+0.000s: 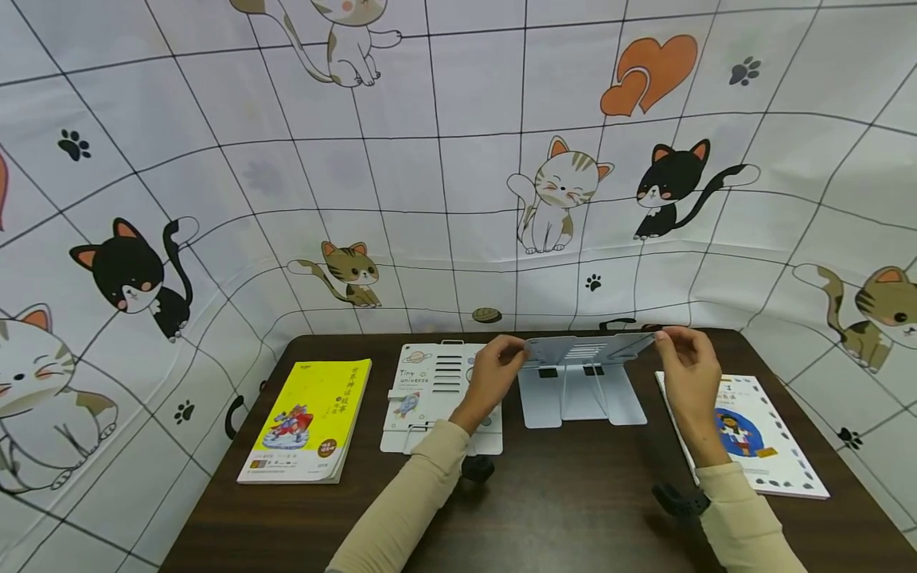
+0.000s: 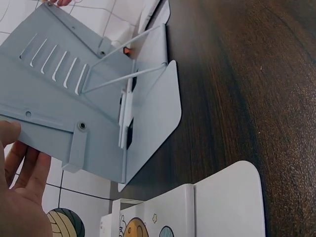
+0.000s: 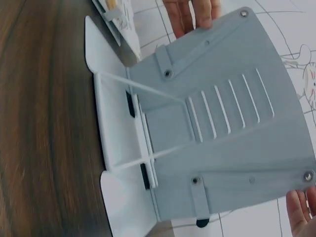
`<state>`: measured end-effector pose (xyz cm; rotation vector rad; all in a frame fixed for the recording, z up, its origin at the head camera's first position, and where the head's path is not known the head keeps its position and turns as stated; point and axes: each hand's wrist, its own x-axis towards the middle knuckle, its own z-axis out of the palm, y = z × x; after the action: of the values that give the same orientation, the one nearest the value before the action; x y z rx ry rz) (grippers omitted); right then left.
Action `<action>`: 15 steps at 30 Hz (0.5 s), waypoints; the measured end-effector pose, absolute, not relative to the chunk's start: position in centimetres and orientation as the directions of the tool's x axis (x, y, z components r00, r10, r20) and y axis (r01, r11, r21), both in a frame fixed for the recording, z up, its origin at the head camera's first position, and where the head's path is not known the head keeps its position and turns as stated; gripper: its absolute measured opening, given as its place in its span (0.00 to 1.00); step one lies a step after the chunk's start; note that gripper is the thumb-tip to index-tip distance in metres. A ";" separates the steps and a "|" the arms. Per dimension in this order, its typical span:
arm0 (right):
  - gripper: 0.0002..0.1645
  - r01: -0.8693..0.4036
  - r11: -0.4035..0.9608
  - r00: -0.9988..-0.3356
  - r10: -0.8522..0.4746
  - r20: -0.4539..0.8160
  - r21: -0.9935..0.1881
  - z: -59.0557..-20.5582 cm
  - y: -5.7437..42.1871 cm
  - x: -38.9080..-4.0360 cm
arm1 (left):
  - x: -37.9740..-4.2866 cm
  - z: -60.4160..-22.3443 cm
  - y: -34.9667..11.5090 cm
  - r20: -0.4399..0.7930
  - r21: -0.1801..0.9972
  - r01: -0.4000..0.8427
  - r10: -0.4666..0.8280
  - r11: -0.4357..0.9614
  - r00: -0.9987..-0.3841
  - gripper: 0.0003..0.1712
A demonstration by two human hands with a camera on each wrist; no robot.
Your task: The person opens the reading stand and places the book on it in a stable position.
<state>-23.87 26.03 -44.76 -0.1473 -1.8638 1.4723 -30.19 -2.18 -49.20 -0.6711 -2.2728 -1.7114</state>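
Note:
A pale grey metal book stand point(image 1: 582, 398) stands partly unfolded at the back of the table, its base plate flat and its slotted panel point(image 3: 232, 148) raised on a wire support point(image 3: 140, 88). My left hand point(image 1: 493, 374) pinches the panel's left edge, thumb on one face and fingers behind, as the left wrist view shows. At the opposite edge, my right hand point(image 1: 689, 386) grips near the upper corner. Small riveted arms point(image 2: 78, 148) lie along the panel's sides.
Left of the stand lies a second, printed book stand point(image 1: 423, 378), with a yellow book point(image 1: 308, 414) beyond it. A white book point(image 1: 777, 446) with a blue circle lies at the right, partly behind my right hand. A cat-print curtain point(image 1: 473, 175) hangs behind the dark table point(image 1: 566, 501).

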 end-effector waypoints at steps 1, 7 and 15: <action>0.16 -0.358 0.322 -0.708 0.518 0.480 -0.876 -44.3 25.6 -23.7 | -30.2 -49.2 -2.2 0.429 0.854 0.474 0.224 0.215 -0.875 0.09; 0.17 -0.322 0.323 -0.665 0.592 0.456 -0.890 -43.6 24.4 -23.9 | -30.1 -49.2 -2.2 0.433 0.852 0.477 0.219 0.217 -0.874 0.09; 0.17 -0.253 0.282 -0.693 0.615 0.377 -0.925 -44.4 25.7 -25.2 | -29.3 -49.3 -2.1 0.470 0.832 0.514 0.228 0.207 -0.853 0.09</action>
<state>-25.19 25.72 -44.42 -0.3271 -1.8204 1.5014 -29.28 -2.07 -49.33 -0.7056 -2.2379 -1.6959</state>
